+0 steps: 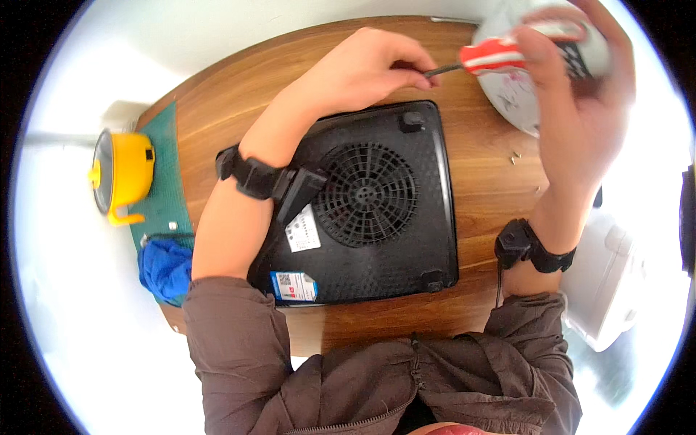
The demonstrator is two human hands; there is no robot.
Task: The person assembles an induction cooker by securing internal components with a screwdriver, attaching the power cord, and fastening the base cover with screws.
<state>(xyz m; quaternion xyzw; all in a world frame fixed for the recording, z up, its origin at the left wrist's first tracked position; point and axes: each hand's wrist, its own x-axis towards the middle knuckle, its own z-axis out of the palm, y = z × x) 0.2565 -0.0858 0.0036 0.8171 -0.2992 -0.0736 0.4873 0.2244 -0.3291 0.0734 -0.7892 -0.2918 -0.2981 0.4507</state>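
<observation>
My right hand [580, 87] grips a screwdriver by its red-and-white handle [493, 56], above the back right of the table. Its dark shaft [444, 70] points left. Closed around the tip end are the fingertips of my left hand [377, 69]; whether a small screw is pinched there too is hidden. Below my left forearm, a black flat appliance [362, 272], looking like an upturned induction cooker, lies with its round fan grille [367, 194] facing up. Several small screws [514, 158] lie on the wood to its right.
A white rounded appliance [500, 94] stands behind my right hand. At the left, a yellow pot [130, 170] with a lid sits by a green mat [165, 163], near a blue cloth [165, 270]. A white case [605, 279] is beyond the table's right edge.
</observation>
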